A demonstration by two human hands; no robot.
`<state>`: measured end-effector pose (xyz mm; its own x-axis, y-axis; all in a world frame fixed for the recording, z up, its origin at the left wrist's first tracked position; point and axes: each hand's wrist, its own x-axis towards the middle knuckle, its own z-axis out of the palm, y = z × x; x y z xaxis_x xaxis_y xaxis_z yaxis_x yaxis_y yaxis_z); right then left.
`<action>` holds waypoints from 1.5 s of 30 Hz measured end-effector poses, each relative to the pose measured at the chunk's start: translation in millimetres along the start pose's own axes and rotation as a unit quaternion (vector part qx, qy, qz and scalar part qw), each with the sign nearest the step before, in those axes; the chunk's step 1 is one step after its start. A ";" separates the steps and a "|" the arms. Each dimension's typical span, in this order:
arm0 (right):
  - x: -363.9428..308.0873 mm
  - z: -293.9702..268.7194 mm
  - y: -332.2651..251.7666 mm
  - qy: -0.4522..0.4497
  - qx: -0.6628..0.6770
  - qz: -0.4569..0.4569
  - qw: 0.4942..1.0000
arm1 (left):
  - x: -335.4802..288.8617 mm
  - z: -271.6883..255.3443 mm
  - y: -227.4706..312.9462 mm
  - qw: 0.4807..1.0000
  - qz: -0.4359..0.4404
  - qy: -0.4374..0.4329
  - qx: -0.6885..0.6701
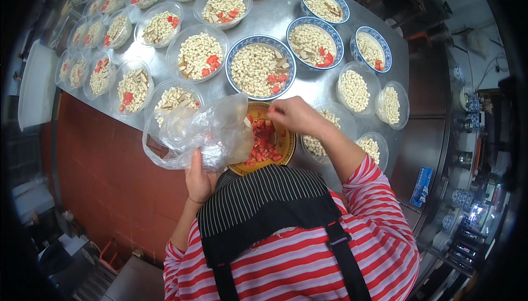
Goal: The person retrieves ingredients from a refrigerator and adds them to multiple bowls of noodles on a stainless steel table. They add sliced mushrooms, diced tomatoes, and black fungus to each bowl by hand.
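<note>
A crumpled clear plastic bag (212, 130) is held by my left hand (199, 181), whose thumb lies against its lower side while the other fingers are mostly hidden. The bag leans over the left side of a yellow bowl (287, 146) close to my apron. Chopped red pieces (264, 148), perhaps tomato, lie in that bowl. Over its far right rim hangs my right hand (297, 115), fingertips drawn together; what they hold cannot be made out. Just beyond is a blue-and-white bowl (253, 70) of pale kernel-like pieces, topped with red bits and tan slices.
Several clear plastic bowls (199, 53) with similar contents cover the metal table (258, 12). More blue-and-white bowls (316, 42) stand at the far right. Right of my arm, some plastic bowls (353, 89) show only pale pieces. A white bin (37, 89) is beyond the table's left edge.
</note>
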<state>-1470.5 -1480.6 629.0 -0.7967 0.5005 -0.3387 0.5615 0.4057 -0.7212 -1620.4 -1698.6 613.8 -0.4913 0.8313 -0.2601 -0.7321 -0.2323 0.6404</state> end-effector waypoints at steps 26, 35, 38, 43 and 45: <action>-2.3 88.6 18.2 -0.110 -0.216 -0.009 0.970 | 3.3 10.3 0.3 0.998 -0.004 0.018 0.063; 0.3 17.4 26.1 -0.216 0.286 0.076 0.931 | 12.9 5.6 -3.5 0.998 -0.009 0.020 0.063; 9.8 -45.8 29.1 -0.153 0.373 0.078 0.912 | 14.4 4.0 -4.7 0.998 -0.017 0.030 0.061; 64.3 -175.8 72.9 0.164 0.221 0.065 0.959 | 12.2 7.4 -4.7 0.996 -0.030 0.025 0.076; 90.8 -214.0 97.9 0.232 0.162 0.100 0.954 | 10.5 8.3 -5.3 0.993 -0.054 0.037 0.101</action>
<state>-1440.0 -1231.8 657.0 -0.4540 0.8583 -0.2391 0.5329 0.0466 -0.8449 -1617.8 -1684.5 613.6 -0.4541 0.8045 -0.3827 -0.6764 -0.0318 0.7358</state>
